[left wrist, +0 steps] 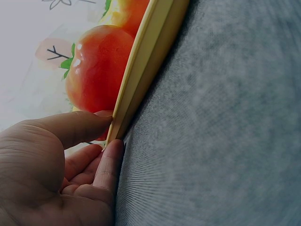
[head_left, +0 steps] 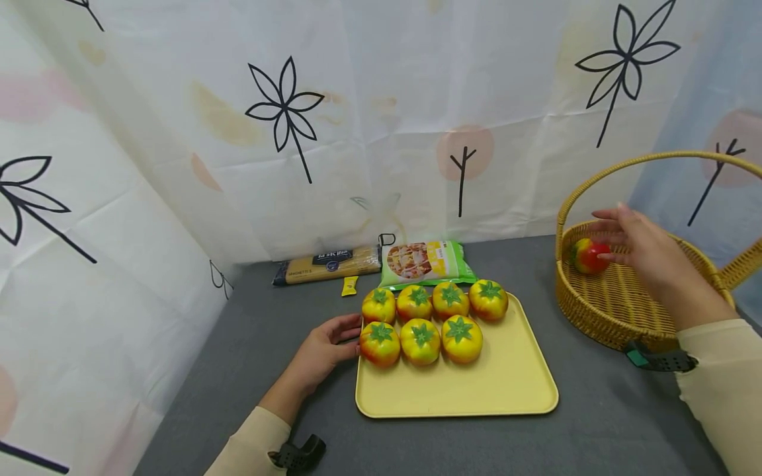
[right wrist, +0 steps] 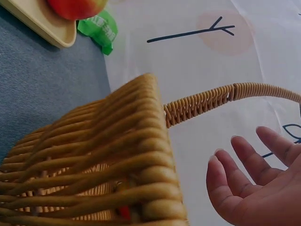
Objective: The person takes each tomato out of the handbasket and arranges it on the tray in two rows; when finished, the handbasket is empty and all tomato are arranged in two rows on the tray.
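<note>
A yellow tray (head_left: 476, 390) lies on the grey table and carries several yellow-red toy tomatoes (head_left: 421, 340) in two rows. My left hand (head_left: 333, 344) is at the tray's left edge. In the left wrist view the left hand (left wrist: 110, 133) pinches the tray rim (left wrist: 146, 61), thumb on top and fingers underneath, beside a tomato (left wrist: 96, 66). At the right stands a wicker basket (head_left: 595, 317) with one red tomato (head_left: 588, 256) inside. My right hand (head_left: 619, 231) hovers over that tomato with straight fingers and holds nothing. The right wrist view shows the right hand (right wrist: 254, 183) empty beside the basket wall (right wrist: 108, 141).
A spaghetti pack (head_left: 330, 263), a green snack bag (head_left: 425, 261) and a small yellow sachet (head_left: 350, 285) lie behind the tray. The basket's tall handle (head_left: 655, 157) arches over my right hand. A flower-printed cloth (head_left: 286, 112) closes off the back and left.
</note>
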Demonstrator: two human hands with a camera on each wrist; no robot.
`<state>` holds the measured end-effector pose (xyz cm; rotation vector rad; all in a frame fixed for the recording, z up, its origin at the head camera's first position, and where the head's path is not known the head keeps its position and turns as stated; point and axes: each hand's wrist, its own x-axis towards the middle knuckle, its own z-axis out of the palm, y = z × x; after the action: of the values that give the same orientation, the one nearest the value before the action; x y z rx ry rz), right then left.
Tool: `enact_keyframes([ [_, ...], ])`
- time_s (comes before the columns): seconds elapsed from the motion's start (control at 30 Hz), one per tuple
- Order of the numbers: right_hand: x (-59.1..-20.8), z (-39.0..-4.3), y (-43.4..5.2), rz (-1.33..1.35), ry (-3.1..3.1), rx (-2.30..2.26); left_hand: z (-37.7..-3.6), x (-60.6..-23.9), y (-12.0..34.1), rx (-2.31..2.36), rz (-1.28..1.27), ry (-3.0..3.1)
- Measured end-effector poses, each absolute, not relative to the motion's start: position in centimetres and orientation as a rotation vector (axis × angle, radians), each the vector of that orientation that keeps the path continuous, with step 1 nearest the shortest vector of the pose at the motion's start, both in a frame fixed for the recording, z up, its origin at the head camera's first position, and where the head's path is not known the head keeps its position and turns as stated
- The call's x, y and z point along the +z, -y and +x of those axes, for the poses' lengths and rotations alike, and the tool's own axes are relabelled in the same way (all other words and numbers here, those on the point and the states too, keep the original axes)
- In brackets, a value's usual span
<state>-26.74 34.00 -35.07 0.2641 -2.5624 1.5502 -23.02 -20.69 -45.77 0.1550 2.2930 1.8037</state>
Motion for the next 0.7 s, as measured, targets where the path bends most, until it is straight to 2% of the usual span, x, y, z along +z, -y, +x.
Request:
enact_keyframes([
  [0.3,-36.0,-28.6,-34.5,0.211,2.63,1.607,-23.1,-45.8,20.6,1.807,0.152,-2.29],
  [0.7,-37.4,-29.0,-34.8,0.05,2.749,1.497,-23.1,-45.9,20.7,1.806,0.158,-2.29],
])
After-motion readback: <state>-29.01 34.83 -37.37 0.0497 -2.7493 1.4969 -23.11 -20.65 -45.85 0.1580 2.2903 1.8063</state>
